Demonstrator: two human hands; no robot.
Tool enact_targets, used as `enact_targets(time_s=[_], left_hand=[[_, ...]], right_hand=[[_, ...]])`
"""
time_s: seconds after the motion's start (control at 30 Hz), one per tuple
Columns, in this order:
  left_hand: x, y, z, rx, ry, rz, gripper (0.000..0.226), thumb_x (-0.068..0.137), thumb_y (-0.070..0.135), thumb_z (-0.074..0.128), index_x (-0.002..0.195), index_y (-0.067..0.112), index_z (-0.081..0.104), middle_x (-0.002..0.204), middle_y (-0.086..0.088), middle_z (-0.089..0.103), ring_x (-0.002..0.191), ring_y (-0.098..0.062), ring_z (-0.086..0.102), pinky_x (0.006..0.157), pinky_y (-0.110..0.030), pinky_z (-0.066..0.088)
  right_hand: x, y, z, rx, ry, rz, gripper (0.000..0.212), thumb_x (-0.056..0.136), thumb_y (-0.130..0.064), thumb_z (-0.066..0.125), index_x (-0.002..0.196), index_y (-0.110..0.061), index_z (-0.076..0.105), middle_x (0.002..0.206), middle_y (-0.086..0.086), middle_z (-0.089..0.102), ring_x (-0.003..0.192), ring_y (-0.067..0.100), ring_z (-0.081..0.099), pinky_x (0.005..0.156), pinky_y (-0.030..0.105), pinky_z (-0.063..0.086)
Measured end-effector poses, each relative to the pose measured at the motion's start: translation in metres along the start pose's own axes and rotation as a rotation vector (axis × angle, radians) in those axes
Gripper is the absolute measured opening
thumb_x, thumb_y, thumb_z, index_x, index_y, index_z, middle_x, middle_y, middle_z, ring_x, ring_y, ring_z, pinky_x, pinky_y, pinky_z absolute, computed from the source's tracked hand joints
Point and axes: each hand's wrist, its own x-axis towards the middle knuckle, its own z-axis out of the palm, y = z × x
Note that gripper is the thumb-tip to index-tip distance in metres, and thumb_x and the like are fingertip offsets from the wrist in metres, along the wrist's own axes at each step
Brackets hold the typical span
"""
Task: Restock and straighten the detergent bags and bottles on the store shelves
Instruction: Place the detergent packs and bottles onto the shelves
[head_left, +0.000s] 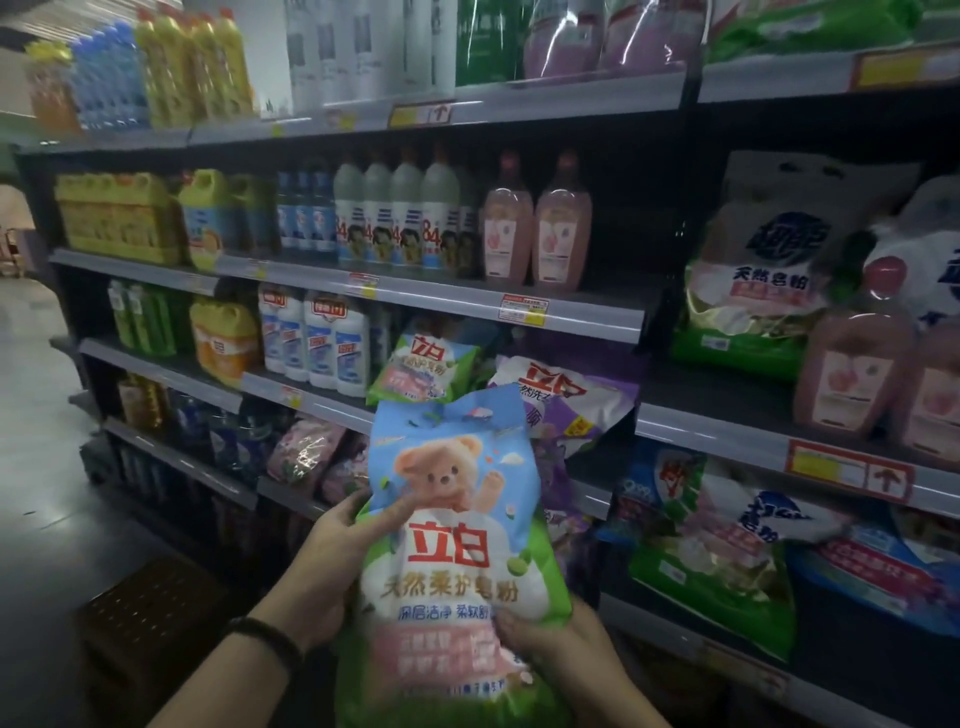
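Observation:
I hold a blue and green detergent bag with a bear picture (457, 525) upright in front of the shelves. My left hand (343, 545) grips its left edge, thumb across the front. My right hand (550, 644) grips its lower right corner. Just behind the bag, on the third shelf (311, 402), lie a matching green bag (421, 369) and a purple and white bag (561, 400), both tilted. Pink bottles (535, 234) stand on the shelf above.
Rows of white, blue, yellow and green bottles (363, 223) fill the left shelves. Large detergent bags (753, 280) and pink bottles (852, 364) sit in the right bay. A dark crate (150, 618) stands on the floor at the lower left, beside the aisle (36, 415).

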Motion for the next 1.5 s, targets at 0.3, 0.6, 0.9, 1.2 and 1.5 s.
enact_targets(time_s=[0.3, 0.6, 0.9, 1.2, 1.5], left_hand=[[0.006, -0.024, -0.010, 0.132, -0.083, 0.020, 0.093, 0.066, -0.009, 0.092, 0.130, 0.043, 0.048, 0.115, -0.012, 0.079, 0.105, -0.041, 0.077, 0.088, -0.059, 0.063], [0.152, 0.077, -0.026, 0.348, 0.060, 0.199, 0.108, 0.058, 0.032, 0.100, 0.151, 0.022, 0.047, 0.127, -0.005, 0.074, 0.099, -0.023, 0.079, 0.083, -0.041, 0.066], [0.251, 0.000, 0.042, 1.075, 0.528, 0.480, 0.065, 0.097, 0.067, 0.031, 0.157, 0.041, 0.035, 0.166, -0.023, 0.021, 0.149, -0.051, 0.021, 0.120, -0.061, 0.025], [0.280, -0.018, 0.050, 0.801, 0.624, 0.511, 0.078, 0.086, 0.073, 0.036, 0.158, 0.043, 0.042, 0.172, -0.026, 0.011, 0.158, -0.049, 0.004, 0.129, -0.057, 0.005], [0.331, -0.003, 0.046, 1.018, 0.589, 0.543, 0.071, 0.095, 0.073, 0.036, 0.158, 0.040, 0.030, 0.171, -0.028, 0.013, 0.158, -0.052, 0.001, 0.126, -0.065, 0.001]], right_hand=[[0.055, 0.000, 0.012, 0.035, 0.082, 0.029, 0.052, 0.059, -0.010, 0.096, 0.109, -0.007, 0.081, 0.109, 0.026, 0.078, 0.105, 0.053, 0.072, 0.096, 0.073, 0.053], [0.193, -0.064, 0.064, 0.031, 0.310, -0.093, 0.029, 0.082, -0.013, 0.086, 0.109, -0.018, 0.078, 0.101, 0.006, 0.082, 0.093, 0.033, 0.079, 0.086, 0.060, 0.063], [0.286, -0.104, 0.067, -0.870, 0.433, -0.188, 0.047, 0.084, -0.034, 0.080, 0.123, -0.010, 0.066, 0.126, 0.015, 0.070, 0.117, 0.037, 0.067, 0.088, 0.036, 0.056], [0.221, -0.085, 0.052, -0.873, 0.321, -0.461, 0.033, 0.089, -0.045, 0.074, 0.115, -0.028, 0.063, 0.110, -0.007, 0.069, 0.100, 0.014, 0.068, 0.084, 0.036, 0.059], [0.197, -0.023, -0.066, -0.736, 0.682, -0.206, 0.087, 0.057, -0.095, 0.071, 0.098, -0.019, 0.069, 0.095, 0.004, 0.073, 0.086, 0.024, 0.072, 0.072, 0.039, 0.059]])
